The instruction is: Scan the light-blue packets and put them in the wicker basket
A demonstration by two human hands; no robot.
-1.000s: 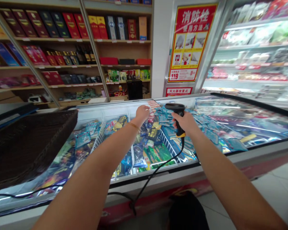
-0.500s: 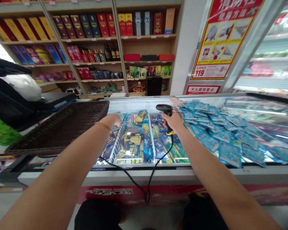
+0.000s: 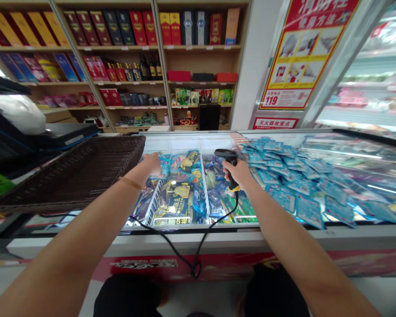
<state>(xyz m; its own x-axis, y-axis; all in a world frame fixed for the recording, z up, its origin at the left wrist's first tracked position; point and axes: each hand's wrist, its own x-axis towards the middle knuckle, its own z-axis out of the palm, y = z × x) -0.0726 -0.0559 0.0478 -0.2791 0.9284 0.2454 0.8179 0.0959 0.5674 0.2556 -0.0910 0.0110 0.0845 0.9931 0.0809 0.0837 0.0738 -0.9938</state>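
Since 1 s ago, L hand has come over toward wicker basket, now just beside its R rim; earlier it was well apart from it, over the mid bin. Barcode scanner shifted too: was at L part of the blue pile, now between pile & basket. View swung, more of basket shows.

L hand: fingers bent down at a light-blue pkt; fingertips partly hidden, can't tell if clamped on it or only touching. Pkt is just R of basket, at far end of white wire divider. Thin bracelet on L wrist.

R hand: closed round scanner handle, well R of basket. Scanner black w/ yellow base, handle approx upright, head pointing toward basket side. Black cable drops from handle, loops in front of chest freezer, R of basket & lower, then runs back up toward basket.

Also: light-blue pkt pile heaped far R of basket. Black-&-yellow packs in bin R of basket. Wooden shelving w/ boxes & bottles beyond basket. Fire-hydrant poster w/ "119", beyond & far R of basket.
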